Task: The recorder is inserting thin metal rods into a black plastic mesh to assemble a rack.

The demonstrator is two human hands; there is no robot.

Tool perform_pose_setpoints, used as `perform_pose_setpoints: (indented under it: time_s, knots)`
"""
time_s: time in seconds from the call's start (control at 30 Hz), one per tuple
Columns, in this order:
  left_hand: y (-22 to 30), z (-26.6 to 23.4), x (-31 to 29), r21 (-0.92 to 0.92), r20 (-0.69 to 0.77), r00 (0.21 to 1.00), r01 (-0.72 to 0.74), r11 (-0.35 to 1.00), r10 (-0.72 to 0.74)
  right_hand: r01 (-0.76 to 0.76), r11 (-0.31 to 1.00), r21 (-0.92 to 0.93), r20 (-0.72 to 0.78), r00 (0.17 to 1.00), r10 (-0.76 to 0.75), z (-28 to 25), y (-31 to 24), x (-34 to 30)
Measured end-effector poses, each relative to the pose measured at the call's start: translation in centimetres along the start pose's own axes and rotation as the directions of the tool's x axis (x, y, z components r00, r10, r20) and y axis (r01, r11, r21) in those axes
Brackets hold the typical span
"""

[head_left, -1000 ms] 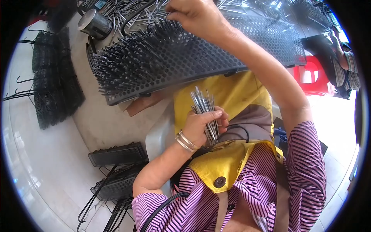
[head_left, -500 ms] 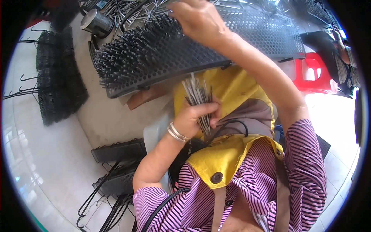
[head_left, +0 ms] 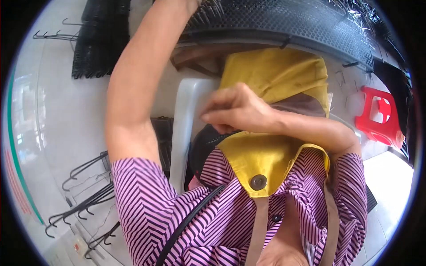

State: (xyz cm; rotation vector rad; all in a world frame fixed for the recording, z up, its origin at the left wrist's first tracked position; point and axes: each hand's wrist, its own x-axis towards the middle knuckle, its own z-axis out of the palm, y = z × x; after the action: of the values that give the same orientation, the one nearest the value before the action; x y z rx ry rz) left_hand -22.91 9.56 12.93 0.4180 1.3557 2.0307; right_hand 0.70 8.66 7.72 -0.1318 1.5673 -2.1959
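My left arm reaches up and away, and only the edge of my left hand [head_left: 191, 4] shows at the top edge, beside the thin metal rods [head_left: 212, 12] standing in a black perforated rack [head_left: 284, 26]. Its fingers are out of the picture, so what it holds is hidden. My right hand [head_left: 242, 108] is held across in front of my yellow apron [head_left: 275, 66], below the rack. Its fingers are loosely curled in, slightly blurred, and nothing sticks out of them.
A red plastic stool [head_left: 379, 117] stands at the right. Left of me are a pale chair arm [head_left: 184, 115], black hooked wire racks [head_left: 84, 206] on the floor and a dark bristly stack [head_left: 100, 40]. More thin rods [head_left: 359, 15] lie at the far right.
My left hand, which gripped a bundle of thin metal rods at my lap, has gone up to the top edge. My right hand has come down from the rack toward me. The view has shifted.
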Motion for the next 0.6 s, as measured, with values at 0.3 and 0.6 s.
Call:
perform_pose_setpoints:
  time_s: [0.3,0.6]
  knots:
    - [-1.3,0.3,5.5,0.193,-0.263,0.929,-0.214,0.957,0.261,-0.048,0.912,0.408,0.043,0.999,0.033,3.5,0.3,-0.5]
    - [-1.5,1.6,3.5,0.089,-0.363,0.907,-0.194,0.977,0.213,-0.079,0.877,0.473,0.032,0.997,0.073,3.2,0.3,-2.0]
